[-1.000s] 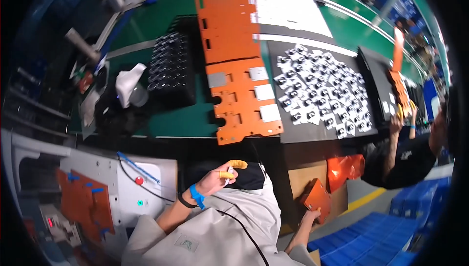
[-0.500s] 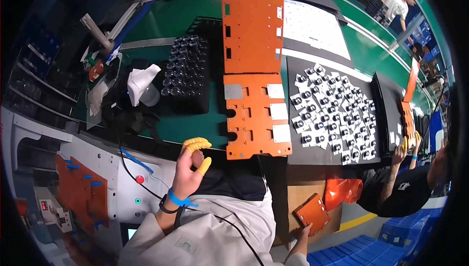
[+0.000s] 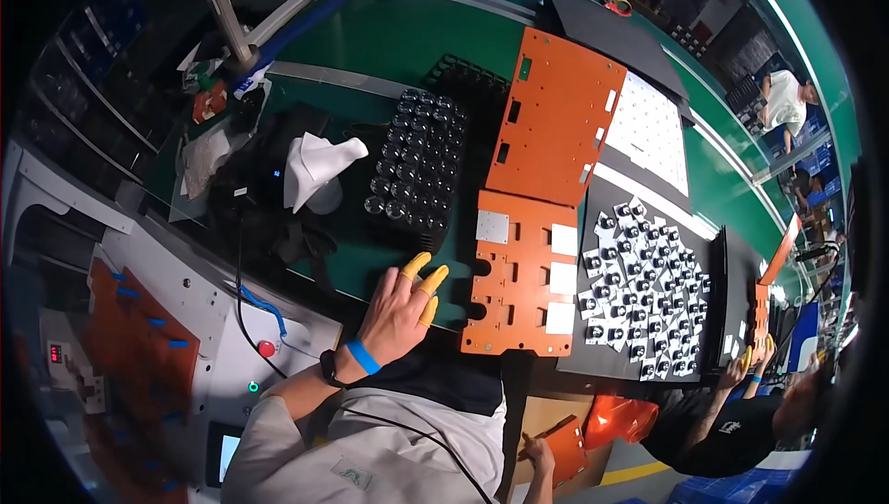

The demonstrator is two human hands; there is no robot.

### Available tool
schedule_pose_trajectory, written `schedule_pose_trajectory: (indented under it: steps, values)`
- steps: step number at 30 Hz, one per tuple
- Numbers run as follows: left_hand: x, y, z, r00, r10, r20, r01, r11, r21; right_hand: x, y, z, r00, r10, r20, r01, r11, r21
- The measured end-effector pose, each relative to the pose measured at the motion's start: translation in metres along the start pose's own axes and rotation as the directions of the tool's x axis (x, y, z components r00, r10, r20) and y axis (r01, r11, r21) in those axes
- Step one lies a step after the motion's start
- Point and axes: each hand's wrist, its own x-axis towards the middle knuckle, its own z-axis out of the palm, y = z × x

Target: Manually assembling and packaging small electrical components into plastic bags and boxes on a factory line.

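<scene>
My left hand [image 3: 396, 314], with yellow finger cots on its fingertips and a blue band at the wrist, is held over the front of the bench. Its fingers are stretched out and apart, holding nothing. Nearest it is a black tray [image 3: 424, 232] with rows of round clear lenses. Right of that hand lies an opened orange fixture [image 3: 500, 268]; its lower plate bears one grey square piece at left and several white ones at right. Low on the right, my right hand [image 3: 537, 453] grips the left edge of a smaller orange plate [image 3: 565, 448] at a cardboard box [image 3: 556, 409].
Many small white boards with black lens parts [image 3: 644, 291] cover a dark mat. A white cloth [image 3: 319, 169] stands at left, near a machine with a red button [image 3: 267, 348]. A co-worker [image 3: 722, 430] handles another orange fixture [image 3: 760, 319]. A red-orange bag [image 3: 619, 419] lies beside the box.
My left hand has moved right and forward over the bench, its fingers straightening. My right hand has shifted left with the orange plate, which is now tilted differently. The whole view has turned.
</scene>
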Motion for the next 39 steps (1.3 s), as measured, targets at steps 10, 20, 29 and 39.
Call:
schedule_pose_trajectory:
  steps: [10,20,29,39]
  values:
    - [0.001,-0.005,0.005,0.982,-0.002,-0.188,0.004,1.0,0.011,-0.175,-0.318,-0.136,0.944,-0.306,0.128,0.327,0.799,-0.504]
    - [-0.011,-0.02,-0.032,0.814,-0.159,-0.559,0.018,0.968,-0.25,-0.267,-0.497,-0.266,0.297,-0.941,-0.16,0.84,0.178,0.513]
    - [0.034,-0.062,-0.067,0.885,-0.432,-0.173,0.157,0.627,-0.763,-0.206,-0.614,-0.267,0.547,-0.677,-0.493,0.678,0.012,0.735]
    - [0.089,-0.099,-0.033,0.86,-0.51,-0.01,0.125,0.231,-0.965,-0.193,-0.638,-0.27,0.592,-0.765,-0.253,0.358,-0.032,0.933]
